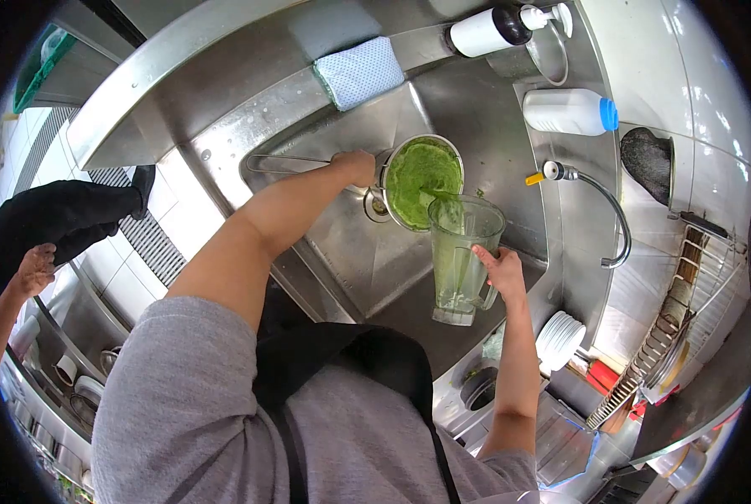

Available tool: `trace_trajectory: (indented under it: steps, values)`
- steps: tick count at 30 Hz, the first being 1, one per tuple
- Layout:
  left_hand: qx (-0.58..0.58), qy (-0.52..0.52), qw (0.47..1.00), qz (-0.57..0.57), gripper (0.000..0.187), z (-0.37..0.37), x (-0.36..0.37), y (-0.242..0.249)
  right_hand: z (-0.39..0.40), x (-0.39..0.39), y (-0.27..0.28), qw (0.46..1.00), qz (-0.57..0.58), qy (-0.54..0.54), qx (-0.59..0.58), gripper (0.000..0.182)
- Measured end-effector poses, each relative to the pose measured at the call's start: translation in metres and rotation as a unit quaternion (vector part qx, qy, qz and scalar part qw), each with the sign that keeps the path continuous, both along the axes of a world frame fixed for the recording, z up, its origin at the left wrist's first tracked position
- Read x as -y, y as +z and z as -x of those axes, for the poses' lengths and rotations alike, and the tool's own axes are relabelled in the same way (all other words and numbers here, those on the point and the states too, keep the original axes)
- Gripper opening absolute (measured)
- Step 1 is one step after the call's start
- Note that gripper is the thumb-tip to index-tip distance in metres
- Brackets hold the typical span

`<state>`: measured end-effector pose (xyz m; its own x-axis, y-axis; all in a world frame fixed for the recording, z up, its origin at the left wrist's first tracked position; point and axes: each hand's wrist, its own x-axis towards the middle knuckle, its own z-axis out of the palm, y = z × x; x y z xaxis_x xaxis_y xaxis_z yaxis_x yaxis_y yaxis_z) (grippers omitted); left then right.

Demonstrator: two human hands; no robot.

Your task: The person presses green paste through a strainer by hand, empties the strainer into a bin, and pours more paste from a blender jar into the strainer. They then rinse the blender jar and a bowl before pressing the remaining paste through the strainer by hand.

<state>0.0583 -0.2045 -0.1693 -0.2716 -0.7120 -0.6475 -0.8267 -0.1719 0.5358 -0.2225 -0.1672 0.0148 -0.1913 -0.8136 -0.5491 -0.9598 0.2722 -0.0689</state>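
My left hand (354,168) is closed around the long metal handle of a round saucepan (385,175), holding it over the sink (342,260). Thick green liquid (421,172) with a frothy surface fills much of the pan. My right hand (501,273) grips the handle of a clear blender jar (453,281), tilted with its mouth at the pan's rim. Green liquid runs from the jar into the pan, and a thin green film coats the jar's inside walls. Part of the sink drain (375,206) shows below the pan.
A light blue sponge (360,71) rests on the sink's far ledge. Near the right rim are a pump bottle (489,32), a white bottle with blue cap (564,112) and a curved faucet (615,210). White plates (560,338) are stacked lower right. Another person's hand (35,270) shows at left.
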Motion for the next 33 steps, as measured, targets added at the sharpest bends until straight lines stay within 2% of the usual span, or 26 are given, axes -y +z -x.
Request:
trace_trajectory:
  steps: [6,9,11,14,15,17,20,24,26,29,33]
  values:
    - [-0.001,-0.009,1.000,-0.015,0.041,-0.001,0.002,0.001,-0.008,0.001,0.007,1.000,-0.003,-0.005,0.016,0.067]
    - [0.002,-0.006,1.000,-0.009,0.042,-0.002,0.000,0.003,0.002,-0.001,-0.002,0.998,0.033,0.033,0.030,0.057]
    - [-0.005,-0.017,1.000,-0.006,0.042,-0.002,0.001,-0.001,-0.002,-0.002,0.000,0.999,0.012,-0.007,0.047,0.056]
    - [0.002,-0.013,1.000,-0.015,0.042,-0.002,0.001,0.004,-0.011,-0.002,0.009,0.999,0.008,-0.007,0.040,0.056]
    - [0.002,-0.013,1.000,-0.015,0.042,-0.002,0.001,0.003,-0.012,-0.001,0.010,0.999,0.009,-0.007,0.039,0.056]
    - [0.000,-0.013,1.000,-0.001,0.043,-0.001,0.000,-0.002,-0.013,0.000,0.012,1.000,-0.002,0.003,0.018,0.068]
    - [-0.004,-0.011,1.000,0.004,0.043,0.002,0.001,-0.014,-0.012,0.001,0.012,1.000,-0.003,0.004,0.019,0.068]
    - [-0.004,-0.015,1.000,0.000,0.042,-0.001,0.001,-0.001,-0.007,0.000,0.008,0.999,0.008,-0.001,0.033,0.066]
    - [-0.005,-0.013,1.000,-0.014,0.041,-0.002,0.001,0.003,0.002,0.001,0.001,0.999,0.021,0.032,0.011,0.066]
    - [-0.006,-0.010,1.000,0.007,0.040,-0.001,0.000,-0.002,-0.008,0.002,0.010,1.000,-0.008,-0.004,0.014,0.069]
    - [-0.003,-0.010,1.000,0.011,0.040,0.000,0.001,-0.009,-0.003,0.001,0.007,1.000,0.006,0.022,-0.009,0.071]
